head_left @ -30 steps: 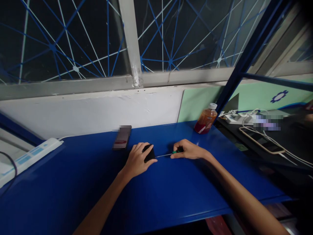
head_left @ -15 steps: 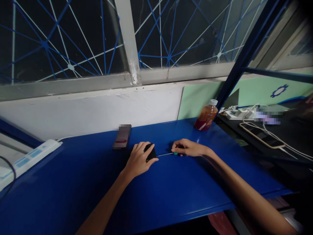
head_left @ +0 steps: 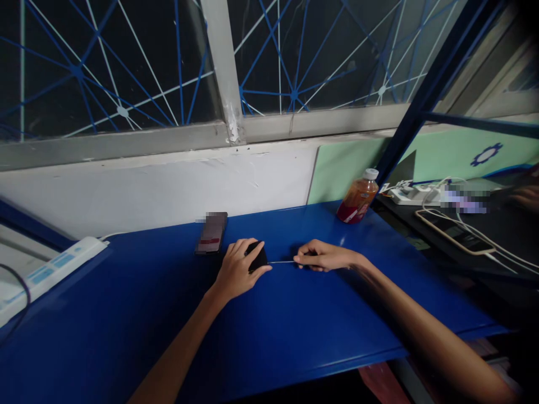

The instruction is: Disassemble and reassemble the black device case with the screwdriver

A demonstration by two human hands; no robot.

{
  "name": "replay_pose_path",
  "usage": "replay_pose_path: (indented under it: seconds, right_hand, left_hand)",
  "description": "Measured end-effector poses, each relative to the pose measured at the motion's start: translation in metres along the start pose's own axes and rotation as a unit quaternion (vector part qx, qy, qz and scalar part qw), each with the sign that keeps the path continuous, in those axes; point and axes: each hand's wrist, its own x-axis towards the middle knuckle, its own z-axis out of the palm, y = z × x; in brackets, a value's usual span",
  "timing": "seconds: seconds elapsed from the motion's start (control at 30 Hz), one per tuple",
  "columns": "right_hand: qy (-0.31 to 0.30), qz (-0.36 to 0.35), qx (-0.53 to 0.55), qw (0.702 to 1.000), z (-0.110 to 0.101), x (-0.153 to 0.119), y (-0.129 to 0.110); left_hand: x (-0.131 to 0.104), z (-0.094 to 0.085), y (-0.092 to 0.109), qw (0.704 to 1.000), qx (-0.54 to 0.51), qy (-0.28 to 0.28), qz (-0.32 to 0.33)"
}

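Since half a second ago the fingers of the right hand have rolled over, so the green end of the screwdriver that peeped out below them is now lost from sight, and its shaft lies nearly level. From where I stand, that shaft is a thin, pale metal rod in the middle of the frame, running from the pinched right fingertips to the near edge of a black block; I can't make out whether the tip sits in it or only touches. The left hand is curled over the block, thumb on the near side and fingers across the top, covering much of it, so its full shape is hard to judge; what shows is dark, flat and straight-edged. Both forearms are cut off by the bottom of the frame. The table is smooth, glossy blue. Left of centre lies a flat dark phone, partly blurred out. Towards the right stands a clear plastic bottle, white-capped, with a red label. The white plastic power strip runs off the left edge. At the far right, another person's hand is dim, smeared and cut off.
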Motion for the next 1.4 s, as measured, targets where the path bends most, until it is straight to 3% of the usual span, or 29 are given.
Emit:
replay_pose_path:
  seconds: [0.3, 0.47, 0.63, 0.9, 1.17, 1.3, 1.4]
  right_hand:
    - [0.075, -0.062, -0.161, 0.982, -0.005, -0.002, -0.003]
    - [0.064, -0.028, -0.165, 0.984, -0.001, -0.007, -0.006]
    - [0.108, -0.075, -0.216, 0.968, 0.000, -0.004, -0.006]
    - [0.084, -0.089, -0.154, 0.980, -0.008, -0.003, -0.001]
    - [0.017, 0.012, -0.045, 0.999, -0.007, 0.001, 0.009]
    - [0.029, 0.034, -0.061, 0.997, -0.004, 0.005, 0.010]
    - [0.038, 0.005, -0.105, 0.994, -0.004, 0.007, 0.011]
  left_hand:
    - [0.001, -0.002, 0.002, 1.000, -0.006, -0.004, 0.004]
    - [0.000, 0.001, 0.000, 1.000, 0.001, -0.006, 0.000]
    - [-0.001, 0.003, -0.001, 1.000, 0.004, -0.015, 0.006]
    - [-0.002, 0.001, 0.002, 1.000, 0.000, -0.020, 0.010]
    - [-0.003, 0.008, 0.007, 0.998, 0.024, -0.043, 0.027]
    - [-0.004, 0.010, 0.008, 0.997, 0.040, -0.052, 0.031]
    - [-0.004, 0.010, 0.008, 0.996, 0.050, -0.061, 0.030]
